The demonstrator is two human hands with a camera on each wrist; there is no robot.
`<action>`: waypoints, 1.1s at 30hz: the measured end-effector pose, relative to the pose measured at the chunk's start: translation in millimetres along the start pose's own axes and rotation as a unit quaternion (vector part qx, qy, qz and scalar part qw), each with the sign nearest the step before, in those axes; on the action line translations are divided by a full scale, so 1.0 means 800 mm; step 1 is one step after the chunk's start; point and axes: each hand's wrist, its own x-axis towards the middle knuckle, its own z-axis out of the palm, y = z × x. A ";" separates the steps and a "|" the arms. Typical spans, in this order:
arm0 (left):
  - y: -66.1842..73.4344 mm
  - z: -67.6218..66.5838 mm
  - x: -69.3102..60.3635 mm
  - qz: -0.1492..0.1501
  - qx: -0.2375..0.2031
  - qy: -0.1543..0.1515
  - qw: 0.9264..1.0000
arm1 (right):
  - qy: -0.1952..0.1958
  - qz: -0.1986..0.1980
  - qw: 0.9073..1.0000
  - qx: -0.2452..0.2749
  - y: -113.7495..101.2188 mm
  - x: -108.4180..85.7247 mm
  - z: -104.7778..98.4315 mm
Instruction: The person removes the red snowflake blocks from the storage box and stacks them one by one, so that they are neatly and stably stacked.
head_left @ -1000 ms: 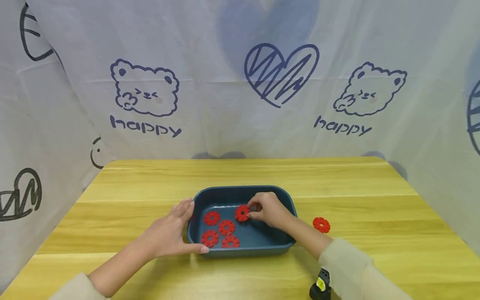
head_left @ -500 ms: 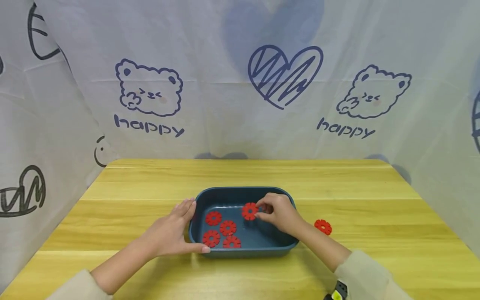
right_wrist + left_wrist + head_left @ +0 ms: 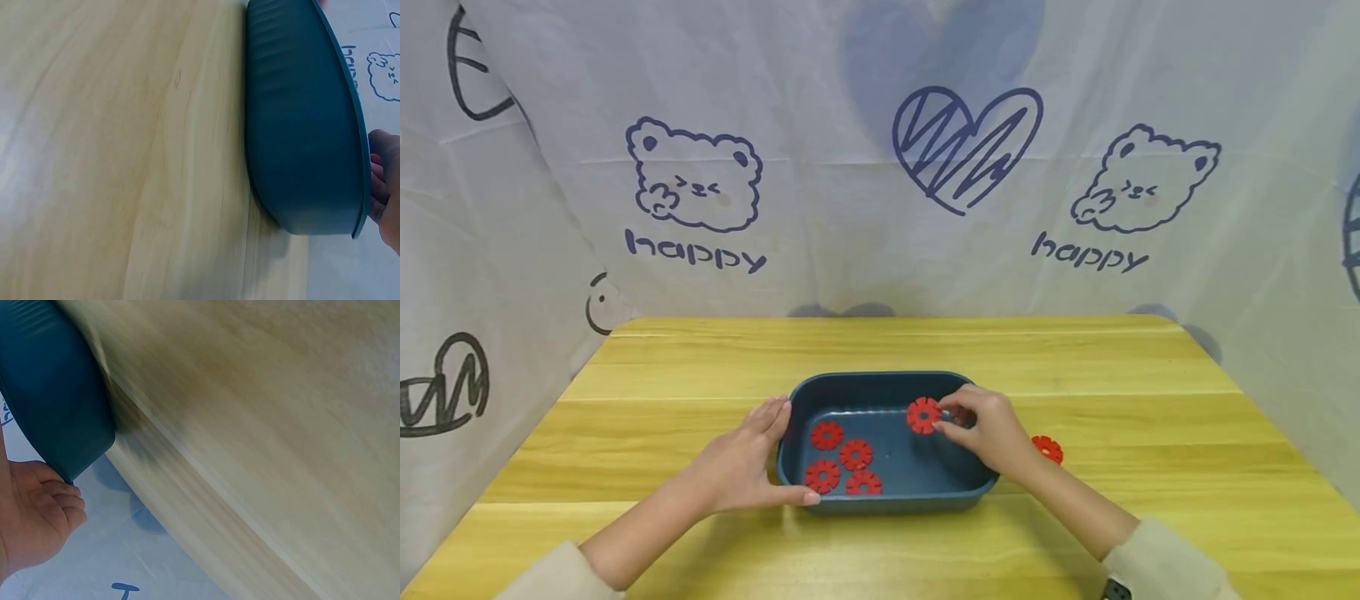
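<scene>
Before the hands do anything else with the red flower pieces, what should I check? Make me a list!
1. Right hand pinches one red piece: ok.
2. Left hand touches the blue box at its left end: ok.
3. Box standing flat on the table: ok.
4. Four loose pieces lying in the box: ok.
5. Piece beside the box fully visible from the head view: not ok, right forearm partly hides it.
6. Gap between held piece and box floor: cannot tell.
</scene>
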 end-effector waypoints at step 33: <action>0.001 0.000 0.000 -0.002 -0.001 0.001 1.000 | 0.137 -0.003 0.990 -0.025 0.031 -0.045 -0.045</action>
